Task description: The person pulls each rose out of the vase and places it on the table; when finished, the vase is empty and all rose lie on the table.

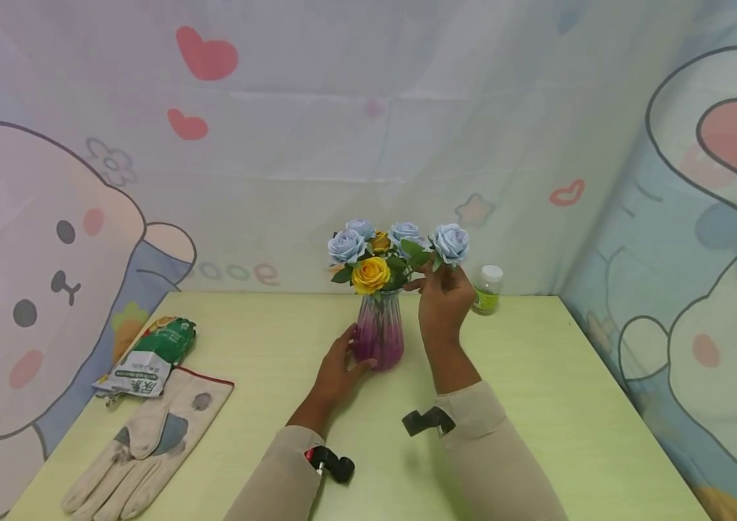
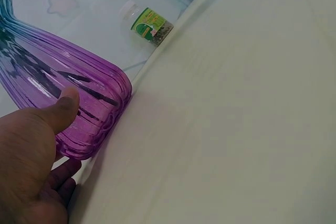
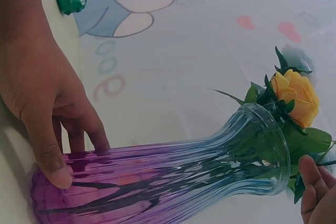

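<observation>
While the left hand (image 1: 337,370) grips the vase (image 1: 382,336), likely slippery and fragile, low at its eight o'clock, the right hand (image 1: 444,307) pinches a blue rose (image 1: 450,244) at two o'clock, probably light, bendable, best held beneath the bloom

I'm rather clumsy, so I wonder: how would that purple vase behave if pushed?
The vase might tip, since the flowers spread wider than its base. It could feel slippery, as its ribbed surface looks glossy. Being see-through like glass, it may be fragile.
</observation>
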Action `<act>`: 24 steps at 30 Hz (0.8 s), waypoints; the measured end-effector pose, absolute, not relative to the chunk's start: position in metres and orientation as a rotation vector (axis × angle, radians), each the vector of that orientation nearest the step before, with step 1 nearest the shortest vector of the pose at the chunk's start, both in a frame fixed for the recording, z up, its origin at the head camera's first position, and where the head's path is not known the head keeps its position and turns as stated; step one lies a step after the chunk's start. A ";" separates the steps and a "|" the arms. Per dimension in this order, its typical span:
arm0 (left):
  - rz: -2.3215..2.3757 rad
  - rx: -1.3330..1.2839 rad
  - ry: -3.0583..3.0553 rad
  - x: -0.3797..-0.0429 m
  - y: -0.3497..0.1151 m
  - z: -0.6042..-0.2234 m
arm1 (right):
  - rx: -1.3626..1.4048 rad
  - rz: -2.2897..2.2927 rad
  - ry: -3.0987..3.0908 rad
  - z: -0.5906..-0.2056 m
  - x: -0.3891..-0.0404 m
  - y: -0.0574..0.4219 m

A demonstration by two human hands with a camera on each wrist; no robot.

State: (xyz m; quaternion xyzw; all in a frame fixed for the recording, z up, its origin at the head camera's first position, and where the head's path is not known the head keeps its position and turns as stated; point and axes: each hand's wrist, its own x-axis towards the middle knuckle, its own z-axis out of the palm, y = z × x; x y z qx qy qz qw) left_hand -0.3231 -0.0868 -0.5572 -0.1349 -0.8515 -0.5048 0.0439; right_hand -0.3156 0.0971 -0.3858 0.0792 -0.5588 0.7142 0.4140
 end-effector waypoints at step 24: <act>-1.541 -0.417 -2.597 -0.326 -0.089 -0.564 | 0.391 1.644 -1.525 -0.404 -0.319 0.104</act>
